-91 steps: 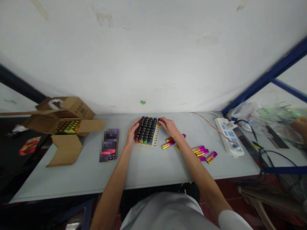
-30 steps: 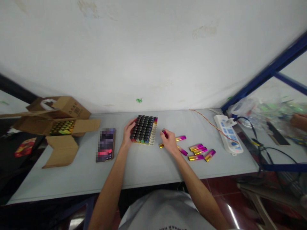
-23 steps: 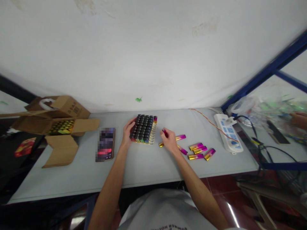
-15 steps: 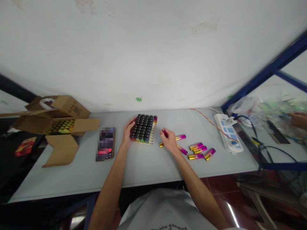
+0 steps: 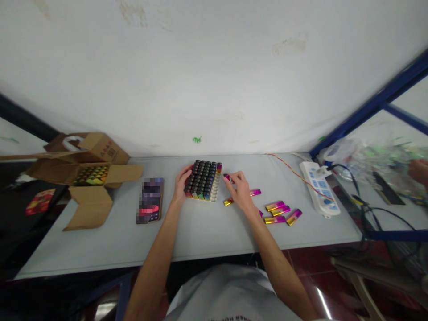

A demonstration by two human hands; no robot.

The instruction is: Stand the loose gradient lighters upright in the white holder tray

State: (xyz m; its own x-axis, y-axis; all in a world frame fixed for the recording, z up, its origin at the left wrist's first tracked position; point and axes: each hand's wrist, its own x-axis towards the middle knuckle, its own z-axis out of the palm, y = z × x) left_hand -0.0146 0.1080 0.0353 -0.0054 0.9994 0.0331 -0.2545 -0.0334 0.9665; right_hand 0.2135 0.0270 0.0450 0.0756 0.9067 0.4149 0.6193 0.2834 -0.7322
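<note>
My left hand [image 5: 181, 183] is wrapped around the left side of a white tray [image 5: 214, 194], steadying it. Rows of upright black-topped tubes [image 5: 202, 176] fill most of that tray, with coloured bodies showing at the front. One purple-and-gold tube [image 5: 219, 168] stands at the back of the right-hand row; the pale slots in front of it are bare. Just right of the tray, my right hand [image 5: 239, 187] pinches another purple tube [image 5: 227, 177], its dark end up. Loose purple-and-gold tubes [image 5: 280, 210] lie flat beyond that hand, some partly hidden beneath it.
A phone [image 5: 150, 200] lies left of the tray, near an open carton [image 5: 125, 174] of yellowish tubes. At right are a white power strip [image 5: 320, 189] with cables and a blue frame [image 5: 374, 100]. Another person's hand [image 5: 418, 171] shows at the far right, near plastic bags.
My right hand has lifted the purple tube slightly toward the tray's right row, turning it more upright. My left hand keeps its hold. The whole view has shifted slightly.
</note>
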